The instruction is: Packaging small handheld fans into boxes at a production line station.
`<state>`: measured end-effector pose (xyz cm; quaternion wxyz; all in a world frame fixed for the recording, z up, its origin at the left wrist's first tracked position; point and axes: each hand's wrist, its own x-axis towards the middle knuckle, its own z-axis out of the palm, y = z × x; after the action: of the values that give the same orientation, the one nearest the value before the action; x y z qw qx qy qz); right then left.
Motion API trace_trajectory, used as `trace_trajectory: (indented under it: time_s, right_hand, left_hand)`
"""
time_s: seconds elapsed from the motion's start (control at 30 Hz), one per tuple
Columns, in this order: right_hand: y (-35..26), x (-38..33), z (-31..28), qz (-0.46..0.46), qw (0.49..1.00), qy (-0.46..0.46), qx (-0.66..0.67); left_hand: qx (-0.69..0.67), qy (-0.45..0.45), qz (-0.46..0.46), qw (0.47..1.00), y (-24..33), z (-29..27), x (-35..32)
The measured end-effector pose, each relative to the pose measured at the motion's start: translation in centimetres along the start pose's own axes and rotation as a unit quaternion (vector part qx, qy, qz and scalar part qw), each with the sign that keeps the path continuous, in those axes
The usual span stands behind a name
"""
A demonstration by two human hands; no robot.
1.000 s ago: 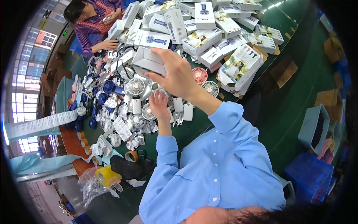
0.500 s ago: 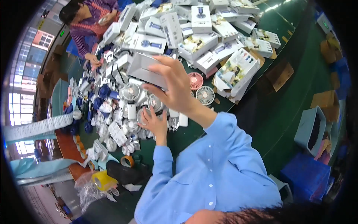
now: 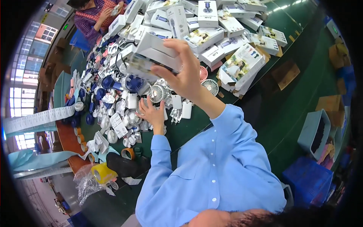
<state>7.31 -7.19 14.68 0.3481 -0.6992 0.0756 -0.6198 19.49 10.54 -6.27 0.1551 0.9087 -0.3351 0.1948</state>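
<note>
Since a second ago, the right hand [image 3: 185,75] has lifted the white box [image 3: 153,56] higher above the counter [image 3: 264,98], fingers closed around its end. Lower down, the left hand [image 3: 153,113] rests spread, holding nothing, among loose small fans [image 3: 157,92]. Judging by that heap, most remain unboxed.

Your right hand [image 3: 185,75] covers part of the white box [image 3: 151,56] it grips, and the box itself is smeared by motion, so you cannot make out its print. Your left hand [image 3: 153,113] hides whatever its fingers [image 3: 145,108] rest on among the small fans [image 3: 157,92]. The co-worker [image 3: 94,15] is cut off by the picture's top edge.
</note>
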Motion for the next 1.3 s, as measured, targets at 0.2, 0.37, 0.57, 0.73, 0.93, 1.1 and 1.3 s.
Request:
trace_trajectory:
  time_s: [0.2, 0.37, 0.57, 0.73, 0.93, 1.1, 1.3]
  right_hand:
    - [0.2, -1.5, -2.4, 0.06, 0.996, 0.035, -0.064]
    - [1.3, -3.0, -3.5, 0.104, 0.986, 0.13, -0.018]
    - [3.8, -5.8, -8.1, 0.32, 0.922, 0.2, 0.084]
    - [4.2, -9.5, -13.9, 0.42, 0.836, 0.265, 0.233]
    - [2.8, -13.4, -19.8, 0.495, 0.716, 0.301, 0.389]
    - [1.8, -16.4, -22.0, 0.506, 0.689, 0.324, 0.405]
    - [-0.2, -16.9, -22.3, 0.499, 0.734, 0.374, 0.269]
  left_hand:
    - [-0.103, 0.068, -0.023, 0.992, 0.3, -0.8, 0.9]
    - [-0.163, 0.105, -0.036, 0.98, 0.9, -1.4, 1.9]
    - [-0.389, 0.111, -0.037, 0.914, 5.2, -6.8, 2.6]
    - [-0.486, 0.097, 0.138, 0.857, 11.2, -13.2, 1.8]
    - [-0.57, -0.122, 0.163, 0.796, 15.9, -14.6, 1.2]
    - [-0.556, -0.201, 0.184, 0.785, 18.2, -14.8, -0.5]
    - [-0.442, -0.37, 0.16, 0.801, 17.6, -13.1, 0.9]
